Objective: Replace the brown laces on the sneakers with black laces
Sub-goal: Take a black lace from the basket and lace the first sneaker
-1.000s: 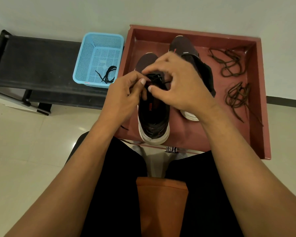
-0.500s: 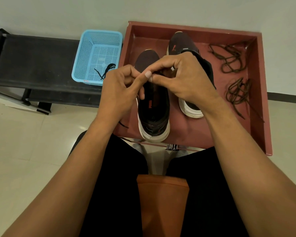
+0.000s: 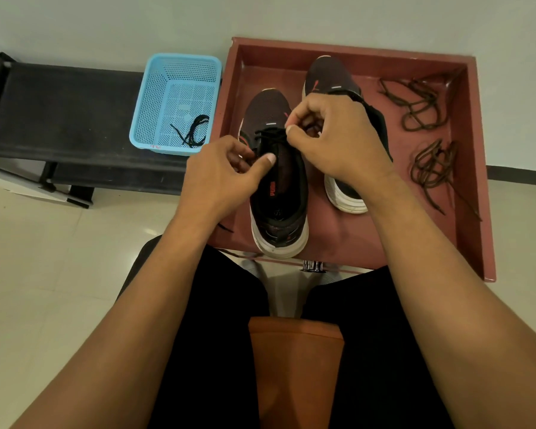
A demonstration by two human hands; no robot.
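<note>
Near sneaker (image 3: 279, 193): long axis runs from the tray's (image 3: 477, 168) near edge toward its far wall. The toe points at the far wall and the heel sits at the near edge. Far sneaker (image 3: 331, 78): same heading, just right of the near one and closer to the far wall.

Black lace (image 3: 270, 136): crossed over the near sneaker's tongue. Left grip (image 3: 220, 178): thumb and fingers pinch the lace on the side toward the tray's left wall. Right grip (image 3: 338, 140): fingers curled, pinching the lace on the opposite side.

Change from 0.5 s ago: the grips touched fingertip to fingertip then. They are now apart, the left one nearer the tray's near edge, and the lace crossings are exposed.

Brown laces (image 3: 421, 100): two bundles along the tray's right wall. Left of the tray, a blue basket (image 3: 174, 75) holding a spare lace (image 3: 194, 134) stands on a black surface (image 3: 68, 113). Pale tile floor lies below and a plain wall stands behind the tray.
</note>
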